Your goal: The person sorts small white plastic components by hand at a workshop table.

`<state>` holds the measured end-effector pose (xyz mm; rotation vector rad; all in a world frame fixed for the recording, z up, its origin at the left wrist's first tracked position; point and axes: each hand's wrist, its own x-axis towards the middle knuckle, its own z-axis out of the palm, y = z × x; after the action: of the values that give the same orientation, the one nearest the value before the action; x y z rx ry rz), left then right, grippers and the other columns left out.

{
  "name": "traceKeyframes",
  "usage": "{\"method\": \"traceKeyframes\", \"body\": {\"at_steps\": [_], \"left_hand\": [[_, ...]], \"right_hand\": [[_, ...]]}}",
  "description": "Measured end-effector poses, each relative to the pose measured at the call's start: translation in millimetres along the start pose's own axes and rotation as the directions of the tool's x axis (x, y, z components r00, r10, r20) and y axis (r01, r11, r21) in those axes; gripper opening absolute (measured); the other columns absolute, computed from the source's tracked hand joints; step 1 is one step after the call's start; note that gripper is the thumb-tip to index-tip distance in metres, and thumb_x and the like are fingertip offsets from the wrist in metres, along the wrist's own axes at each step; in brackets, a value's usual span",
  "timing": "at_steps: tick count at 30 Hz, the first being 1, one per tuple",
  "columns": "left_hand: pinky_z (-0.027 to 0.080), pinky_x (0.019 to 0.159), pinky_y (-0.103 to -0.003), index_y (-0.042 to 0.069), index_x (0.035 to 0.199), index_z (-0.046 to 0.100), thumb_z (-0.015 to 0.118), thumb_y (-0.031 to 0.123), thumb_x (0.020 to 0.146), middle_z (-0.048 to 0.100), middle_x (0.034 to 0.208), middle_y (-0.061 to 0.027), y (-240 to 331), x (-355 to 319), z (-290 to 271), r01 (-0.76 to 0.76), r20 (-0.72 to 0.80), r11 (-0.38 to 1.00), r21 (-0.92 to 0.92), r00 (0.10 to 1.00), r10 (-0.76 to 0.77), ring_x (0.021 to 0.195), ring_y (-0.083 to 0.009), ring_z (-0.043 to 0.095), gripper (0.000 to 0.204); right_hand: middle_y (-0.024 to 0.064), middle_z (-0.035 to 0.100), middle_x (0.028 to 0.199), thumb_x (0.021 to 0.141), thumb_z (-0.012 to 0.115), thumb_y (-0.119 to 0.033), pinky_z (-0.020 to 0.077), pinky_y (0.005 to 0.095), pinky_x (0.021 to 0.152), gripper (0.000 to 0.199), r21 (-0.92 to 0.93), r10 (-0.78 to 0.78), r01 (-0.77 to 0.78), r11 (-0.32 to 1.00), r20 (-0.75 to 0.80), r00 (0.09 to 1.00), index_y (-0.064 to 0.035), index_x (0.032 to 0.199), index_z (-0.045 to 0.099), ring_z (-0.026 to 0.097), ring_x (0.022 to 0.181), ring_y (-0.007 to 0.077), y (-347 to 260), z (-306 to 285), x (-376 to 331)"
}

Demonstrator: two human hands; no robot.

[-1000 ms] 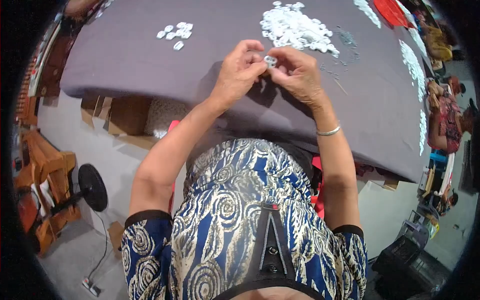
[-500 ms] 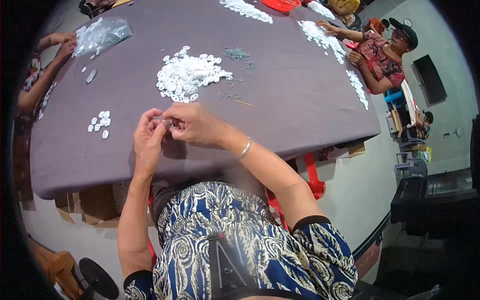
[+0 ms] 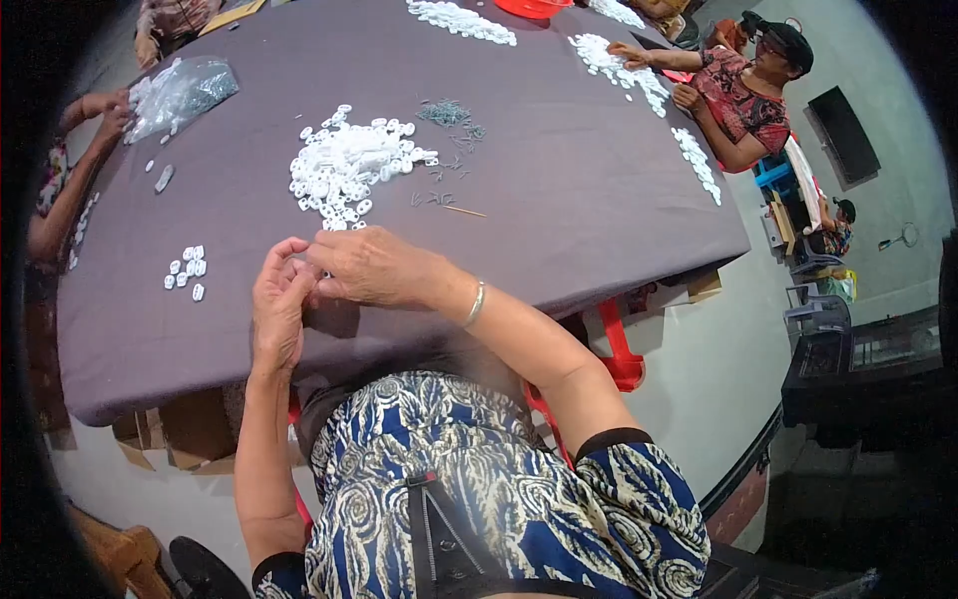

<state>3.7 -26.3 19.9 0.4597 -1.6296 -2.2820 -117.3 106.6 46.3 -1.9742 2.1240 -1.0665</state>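
Note:
My left hand [image 3: 279, 307] and my right hand [image 3: 367, 268] meet over the near part of the table, fingertips pinched together. Whatever they hold is small and mostly covered by the fingers. Just beyond them lies a heap of small white plastic pieces [image 3: 349, 160], oval with holes. To the right of that heap are a pile of small grey pins [image 3: 444, 112] and some scattered ones. A thin yellowish stick [image 3: 465, 211] lies nearer to me. Left of my left hand sits a small group of white pieces [image 3: 187, 268].
A purple-grey cloth [image 3: 579, 190] covers the table. At the left, another person's hands [image 3: 112, 112] touch a clear plastic bag [image 3: 185, 95]. At the right, a person in a patterned shirt [image 3: 743, 100] reaches into another white heap [image 3: 619, 72]. A red basin [image 3: 534, 8] stands at the far edge.
The view has shifted slightly, so the table items appear further left. My hands stay together; the right hand has turned, its back now covering more of the fingertips.

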Motion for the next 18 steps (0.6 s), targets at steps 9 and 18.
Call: {"method": "traceKeyframes", "body": {"at_steps": [9,18], "left_hand": [[0.042,0.061,-0.017,0.007,0.117,0.052,0.057,0.007,0.088,0.053,0.079,0.0057,8.4,0.2,3.0,0.137,0.031,0.984,-0.111,0.99,-0.135,0.07,-0.0024,0.054,0.029],[0.039,0.061,-0.019,0.007,0.12,0.049,0.054,0.009,0.089,0.051,0.077,0.0064,12.4,-7.6,7.6,0.097,-0.03,0.988,-0.119,0.994,-0.101,0.068,-0.0027,0.052,0.031]], "right_hand": [[0.017,0.057,0.08,0.093,0.048,-0.03,0.0477,0.0445,0.066,0.031,-0.027,0.093,-0.091,0.996,0.122,0.988,-0.0005,0.085,0.05,0.061,0.076,0.0352,-11.7,0.1,-1.6],[0.02,0.06,0.078,0.093,0.049,-0.032,0.0492,0.047,0.065,0.034,0.055,0.151,-0.157,0.986,0.106,0.983,0.0008,0.084,0.053,0.062,0.074,0.0389,-15.1,6.9,0.4]]}}
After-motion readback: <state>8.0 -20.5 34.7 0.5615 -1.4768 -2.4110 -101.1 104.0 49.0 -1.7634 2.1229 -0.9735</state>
